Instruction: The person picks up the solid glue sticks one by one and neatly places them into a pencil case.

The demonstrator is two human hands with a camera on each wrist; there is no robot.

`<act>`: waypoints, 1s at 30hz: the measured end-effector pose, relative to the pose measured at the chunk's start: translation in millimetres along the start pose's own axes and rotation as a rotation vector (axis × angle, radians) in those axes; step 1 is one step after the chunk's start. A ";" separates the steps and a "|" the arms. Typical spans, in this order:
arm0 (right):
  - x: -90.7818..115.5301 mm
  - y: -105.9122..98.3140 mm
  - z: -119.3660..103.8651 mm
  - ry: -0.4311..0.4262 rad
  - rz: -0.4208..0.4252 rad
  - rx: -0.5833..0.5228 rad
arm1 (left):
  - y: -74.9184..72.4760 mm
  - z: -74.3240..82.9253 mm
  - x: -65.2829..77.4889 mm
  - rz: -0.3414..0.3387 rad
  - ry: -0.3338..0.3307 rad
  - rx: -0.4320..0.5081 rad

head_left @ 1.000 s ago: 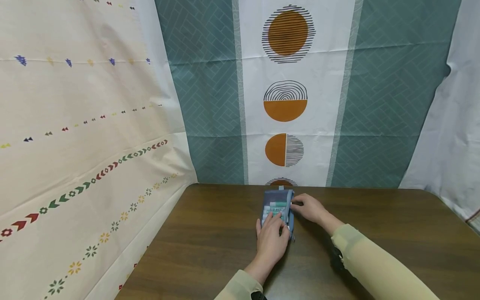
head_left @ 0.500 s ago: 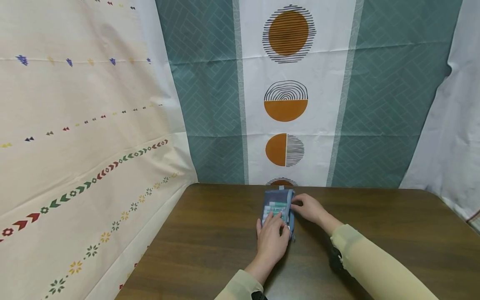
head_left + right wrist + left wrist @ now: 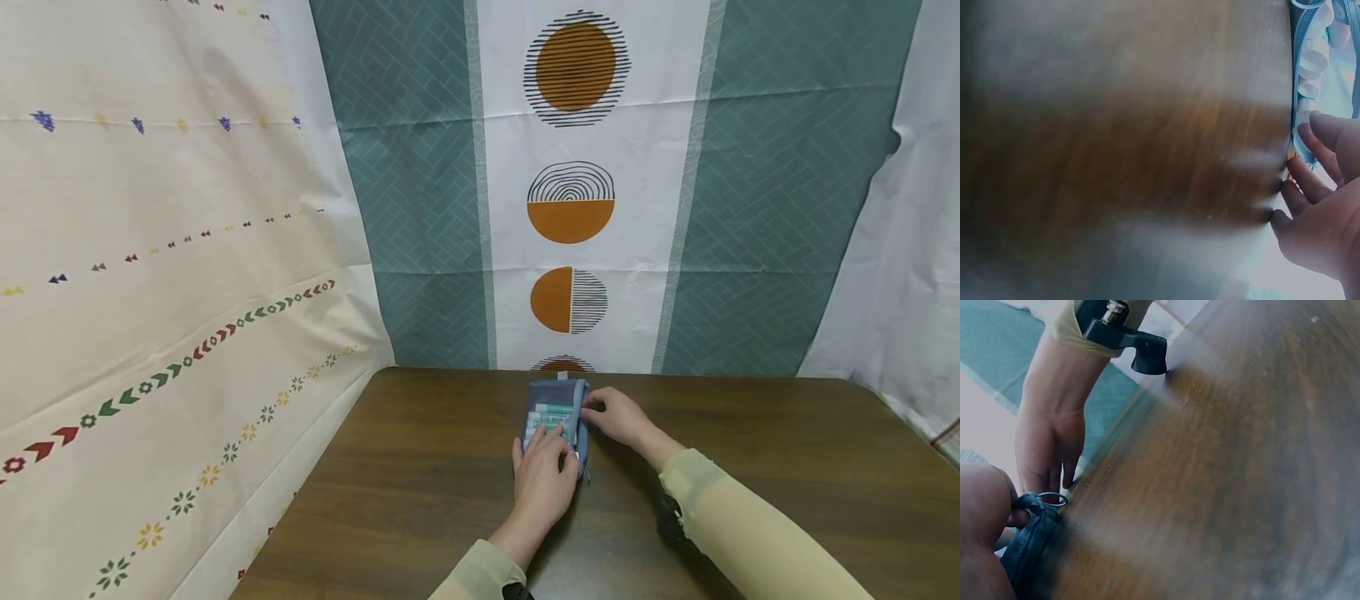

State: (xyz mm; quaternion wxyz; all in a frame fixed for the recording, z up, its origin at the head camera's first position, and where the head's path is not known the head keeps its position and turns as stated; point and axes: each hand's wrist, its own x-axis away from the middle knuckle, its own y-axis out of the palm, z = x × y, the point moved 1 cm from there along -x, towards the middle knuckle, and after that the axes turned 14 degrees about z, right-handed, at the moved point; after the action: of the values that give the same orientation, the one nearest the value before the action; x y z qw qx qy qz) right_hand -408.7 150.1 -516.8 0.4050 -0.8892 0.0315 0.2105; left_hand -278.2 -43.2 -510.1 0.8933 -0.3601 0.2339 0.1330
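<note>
A flat blue zip pouch [image 3: 546,390] with a see-through face lies near the table's far edge. White and green tubes [image 3: 553,414] show through it. My left hand [image 3: 542,479] holds the pouch's near part, fingertips on its face and thumb by the zipped edge. In the left wrist view, a fingertip [image 3: 1019,517] bends against that edge. From the right, my right hand [image 3: 618,414] reaches to the pouch's far right side. The right wrist view shows the zip parted and white tube ends [image 3: 1315,59] inside, with thumb and forefinger pinching the lowest white-ended tube [image 3: 1305,107].
The brown wooden table [image 3: 405,483] extends around the pouch. A green and white patterned cloth [image 3: 420,208] hangs behind its far edge, and a cream patterned cloth [image 3: 187,250] hangs on the left. A metal ring [image 3: 1054,499] shows at the pouch's end.
</note>
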 end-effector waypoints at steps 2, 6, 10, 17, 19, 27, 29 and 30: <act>1.1 -0.6 -3.8 -0.003 -0.001 0.000 | 0.2 -0.1 0.0 0.004 0.001 0.002; 9.9 -17.9 -35.8 0.051 -0.054 -0.013 | 0.5 -0.2 0.0 0.008 0.003 0.000; 11.3 -19.8 -37.8 0.040 -0.052 -0.019 | 0.8 -0.2 0.0 0.007 0.003 0.001; 11.9 -20.0 -39.6 0.016 -0.063 -0.024 | 0.8 0.1 -0.2 0.006 0.001 -0.001; 12.0 -19.4 -39.6 0.018 -0.068 -0.022 | 0.7 0.1 0.0 0.007 0.002 -0.003; 13.1 -20.2 -41.8 0.070 -0.096 -0.029 | 0.6 0.1 -0.4 -0.001 -0.003 0.001; 12.6 -19.7 -41.1 0.072 -0.101 -0.035 | 0.9 -0.1 -0.7 -0.001 -0.004 0.002; 12.3 -19.3 -40.4 0.073 -0.103 -0.038 | 0.7 0.1 -0.8 -0.001 -0.004 0.002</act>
State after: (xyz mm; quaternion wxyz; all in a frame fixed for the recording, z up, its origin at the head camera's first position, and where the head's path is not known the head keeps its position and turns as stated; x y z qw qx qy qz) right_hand -379.0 134.7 -484.6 0.3970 -0.9042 -0.0036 0.1574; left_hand -279.2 -42.7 -510.0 0.8941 -0.3591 0.2320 0.1331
